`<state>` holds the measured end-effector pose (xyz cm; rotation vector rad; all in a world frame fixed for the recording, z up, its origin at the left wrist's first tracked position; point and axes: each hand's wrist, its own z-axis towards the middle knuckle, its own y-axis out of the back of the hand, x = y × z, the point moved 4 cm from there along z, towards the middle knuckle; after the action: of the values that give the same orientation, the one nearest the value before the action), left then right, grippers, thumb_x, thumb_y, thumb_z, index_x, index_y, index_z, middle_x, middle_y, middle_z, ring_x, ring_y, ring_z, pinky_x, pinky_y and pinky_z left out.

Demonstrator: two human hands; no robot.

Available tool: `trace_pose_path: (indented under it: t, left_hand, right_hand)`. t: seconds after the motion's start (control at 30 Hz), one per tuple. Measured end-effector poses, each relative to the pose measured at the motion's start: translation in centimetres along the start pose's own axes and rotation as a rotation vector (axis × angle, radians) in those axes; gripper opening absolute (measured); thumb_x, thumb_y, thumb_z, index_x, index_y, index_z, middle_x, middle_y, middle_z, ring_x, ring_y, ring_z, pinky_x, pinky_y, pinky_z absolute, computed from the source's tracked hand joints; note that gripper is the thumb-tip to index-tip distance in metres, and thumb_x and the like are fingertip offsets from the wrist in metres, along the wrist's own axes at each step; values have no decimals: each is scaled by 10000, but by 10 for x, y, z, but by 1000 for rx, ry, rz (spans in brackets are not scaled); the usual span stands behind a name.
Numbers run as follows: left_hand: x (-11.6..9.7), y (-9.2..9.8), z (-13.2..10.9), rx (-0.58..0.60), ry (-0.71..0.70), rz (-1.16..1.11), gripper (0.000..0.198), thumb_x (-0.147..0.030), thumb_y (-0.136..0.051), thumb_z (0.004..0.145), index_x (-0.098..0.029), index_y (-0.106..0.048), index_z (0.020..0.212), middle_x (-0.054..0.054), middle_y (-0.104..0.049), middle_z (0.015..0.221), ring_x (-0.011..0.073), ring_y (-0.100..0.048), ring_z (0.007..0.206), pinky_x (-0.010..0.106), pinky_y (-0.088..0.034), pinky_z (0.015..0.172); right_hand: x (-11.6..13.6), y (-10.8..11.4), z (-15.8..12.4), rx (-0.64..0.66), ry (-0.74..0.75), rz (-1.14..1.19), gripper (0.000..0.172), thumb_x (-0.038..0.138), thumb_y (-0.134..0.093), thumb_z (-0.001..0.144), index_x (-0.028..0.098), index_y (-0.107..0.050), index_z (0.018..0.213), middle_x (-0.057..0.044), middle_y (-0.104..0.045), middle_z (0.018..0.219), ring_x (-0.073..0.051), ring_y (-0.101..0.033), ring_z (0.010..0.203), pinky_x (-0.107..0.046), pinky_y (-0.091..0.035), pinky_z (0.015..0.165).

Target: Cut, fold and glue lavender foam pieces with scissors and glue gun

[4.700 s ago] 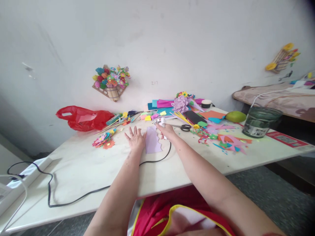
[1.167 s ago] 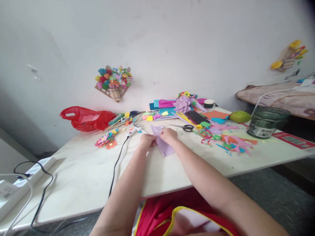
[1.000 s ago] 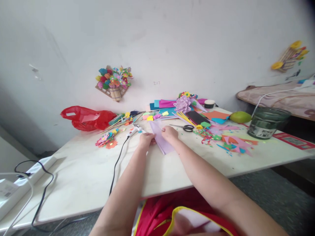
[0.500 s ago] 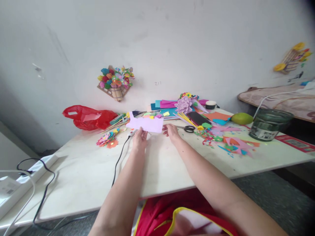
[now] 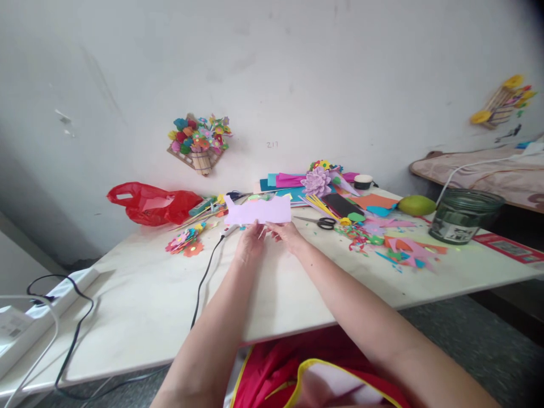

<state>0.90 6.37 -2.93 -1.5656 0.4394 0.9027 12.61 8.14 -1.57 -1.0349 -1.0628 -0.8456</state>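
A pale purple craft sheet (image 5: 258, 210) with a ragged, cut-out upper edge is held up over the middle of the table. My left hand (image 5: 252, 238) pinches its lower edge. Close beside it, my right hand (image 5: 285, 233) also grips that lower edge, with fingers partly hidden behind and under the sheet. Just right of my right hand lie black-handled scissors (image 5: 325, 223) on the tabletop. A cabled tool (image 5: 228, 231), perhaps a glue gun, rests left of my left hand, partly covered by the sheet.
Flower cut-outs (image 5: 186, 239) and a red plastic bag (image 5: 155, 204) lie to the left. Colourful scraps (image 5: 403, 252), a green glass jar (image 5: 463, 218), a green fruit (image 5: 416, 205) and a phone (image 5: 343, 206) are on the right. A power strip (image 5: 46, 320) runs along the left edge.
My right hand has moved left and taken hold of the sheet's lower edge beside my left hand. The sheet has shifted slightly right.
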Motion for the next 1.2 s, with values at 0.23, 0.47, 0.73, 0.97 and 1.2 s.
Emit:
trace_pose_path:
  t: [0.23, 0.47, 0.73, 0.97, 1.2]
  left_hand:
    - [0, 1, -3, -40, 10, 24, 42, -191, -609, 708, -168, -607, 744, 42, -648, 756, 137, -607, 817, 264, -455, 770]
    - [8, -10, -9, 144, 26, 159, 170, -261, -688, 631, -138, -638, 737, 46, -661, 727, 158, -614, 775, 285, -443, 776]
    - [10, -12, -9, 177, -45, 221, 200, -299, -701, 613, -138, -650, 721, 48, -662, 723, 159, -613, 796, 273, -436, 767]
    - [7, -10, -9, 107, -69, 197, 265, -346, -711, 610, -134, -636, 750, 52, -662, 733, 137, -614, 741, 251, -436, 730]
    - [2, -5, -7, 8, -63, 167, 291, -371, -701, 626, -133, -599, 759, 47, -649, 738, 121, -613, 706, 221, -434, 656]
  right_hand:
    - [9, 6, -1, -39, 36, 41, 237, 350, -645, 629, 125, -638, 704, 4, -597, 583, -38, -438, 424, -151, -311, 376]
    - [5, 3, 0, -64, 8, 13, 264, 363, -686, 588, 117, -590, 578, -1, -581, 519, -48, -439, 414, -170, -323, 393]
    - [8, 7, 1, -142, 40, 0, 236, 300, -661, 608, 120, -560, 495, 20, -515, 428, -46, -409, 384, -187, -316, 408]
    - [11, 6, -1, -146, 80, 9, 247, 310, -656, 599, 127, -551, 471, 21, -522, 432, -44, -399, 388, -187, -319, 420]
    - [12, 4, -1, -168, 109, 47, 242, 306, -670, 575, 123, -556, 465, 16, -527, 426, -47, -401, 381, -190, -308, 406]
